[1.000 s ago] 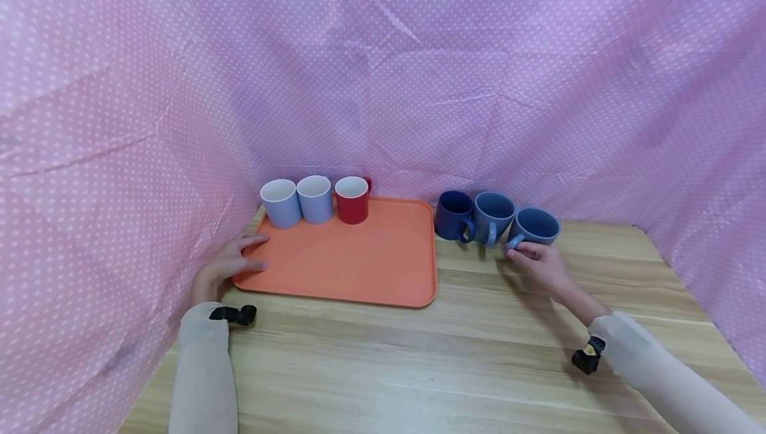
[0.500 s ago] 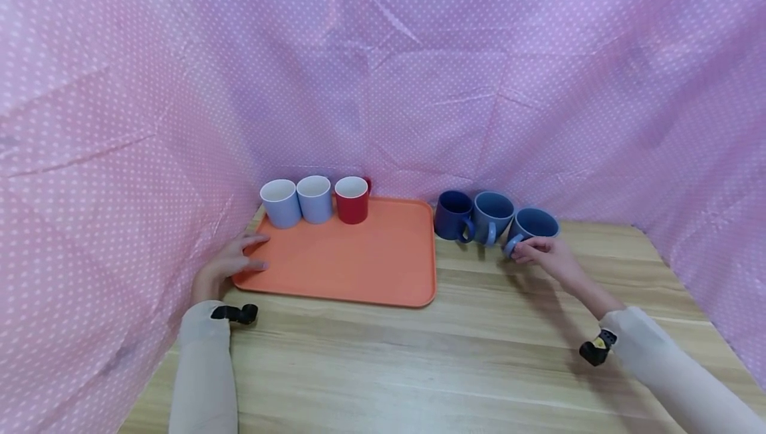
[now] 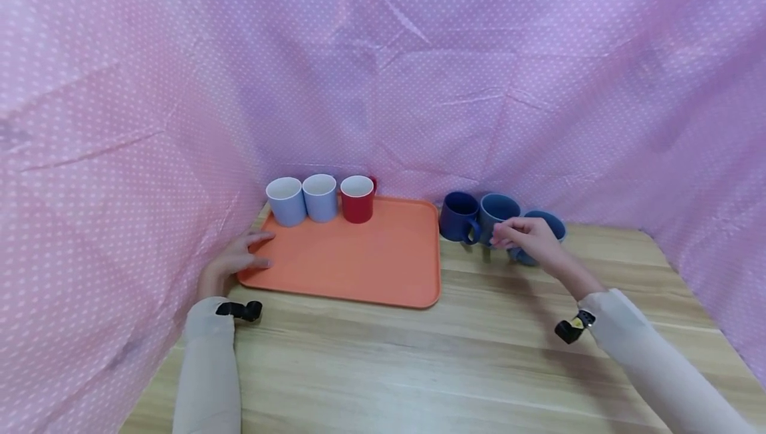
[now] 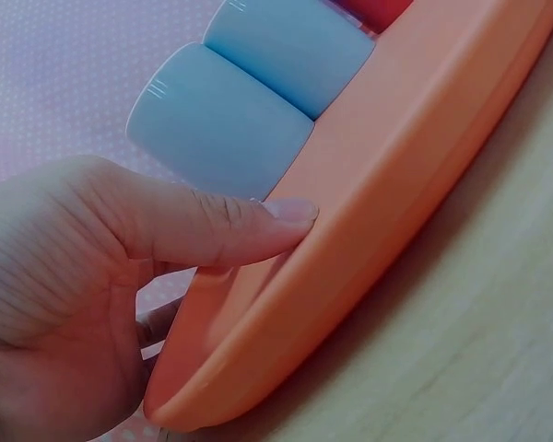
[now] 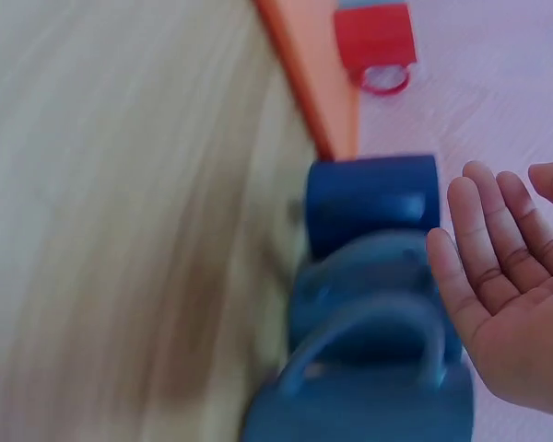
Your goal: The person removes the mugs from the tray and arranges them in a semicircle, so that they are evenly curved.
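My left hand (image 3: pixel 238 254) rests at the left end of the orange tray (image 3: pixel 353 268), its thumb (image 4: pixel 249 230) lying straight over the rim. Two pale blue mugs (image 3: pixel 287 209) and a red mug (image 3: pixel 358 208) stand along the tray's back edge. To the right of the tray is a row of a navy mug (image 3: pixel 457 218), a grey-blue mug (image 3: pixel 498 208) and another grey-blue mug (image 3: pixel 552 221). Apart from their handles, my right hand (image 3: pixel 529 238) hovers in front of these last two and holds nothing. Its fingers (image 5: pixel 498 230) are extended in the right wrist view.
A wooden table (image 3: pixel 371 367) lies beneath everything. Pink dotted cloth (image 3: pixel 419 102) hangs close behind the mugs and along both sides.
My right hand has let go of the rightmost mug's handle and moved left and up, toward the middle grey-blue mug. My left hand stays at the tray; the mugs stand as before.
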{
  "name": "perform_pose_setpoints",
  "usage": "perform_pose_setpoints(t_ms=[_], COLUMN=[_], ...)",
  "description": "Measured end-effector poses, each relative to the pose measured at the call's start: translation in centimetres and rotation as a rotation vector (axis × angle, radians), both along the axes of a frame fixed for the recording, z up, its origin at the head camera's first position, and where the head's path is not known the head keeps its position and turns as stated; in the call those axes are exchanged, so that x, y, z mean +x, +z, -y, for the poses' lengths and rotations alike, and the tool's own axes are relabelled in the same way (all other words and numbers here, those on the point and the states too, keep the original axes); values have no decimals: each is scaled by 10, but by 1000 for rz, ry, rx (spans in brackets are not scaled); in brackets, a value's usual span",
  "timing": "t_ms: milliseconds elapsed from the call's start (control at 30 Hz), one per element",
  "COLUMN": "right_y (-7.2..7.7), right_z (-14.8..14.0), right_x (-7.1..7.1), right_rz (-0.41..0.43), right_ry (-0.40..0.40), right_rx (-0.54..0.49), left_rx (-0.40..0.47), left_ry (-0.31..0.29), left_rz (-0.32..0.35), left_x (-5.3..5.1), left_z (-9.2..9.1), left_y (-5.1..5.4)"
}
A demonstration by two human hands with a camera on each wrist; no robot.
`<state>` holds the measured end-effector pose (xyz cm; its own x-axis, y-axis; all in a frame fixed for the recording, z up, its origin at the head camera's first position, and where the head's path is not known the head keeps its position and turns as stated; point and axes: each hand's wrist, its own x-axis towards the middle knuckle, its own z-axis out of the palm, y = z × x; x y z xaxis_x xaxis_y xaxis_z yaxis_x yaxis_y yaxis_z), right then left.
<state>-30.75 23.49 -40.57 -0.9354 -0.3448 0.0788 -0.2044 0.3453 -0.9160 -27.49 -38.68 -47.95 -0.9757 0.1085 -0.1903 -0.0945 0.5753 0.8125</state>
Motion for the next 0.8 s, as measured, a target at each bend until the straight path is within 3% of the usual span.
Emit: perform_pose_setpoints(t_ms=[367, 567, 800], right_y=[9, 6, 0], right_z=[63, 97, 132], right_x=[-34, -49, -64], right_rz=[-6, 30, 23], right_ry=[62, 79, 104], right_rx=[-112, -150, -143], left_rx=[-17, -20, -37], left_ry=[-6, 4, -15], left_rz=[-24, -17, -63], left_x=[-1, -3, -3], left_z=[1, 3, 2], left_y=[2, 0, -2])
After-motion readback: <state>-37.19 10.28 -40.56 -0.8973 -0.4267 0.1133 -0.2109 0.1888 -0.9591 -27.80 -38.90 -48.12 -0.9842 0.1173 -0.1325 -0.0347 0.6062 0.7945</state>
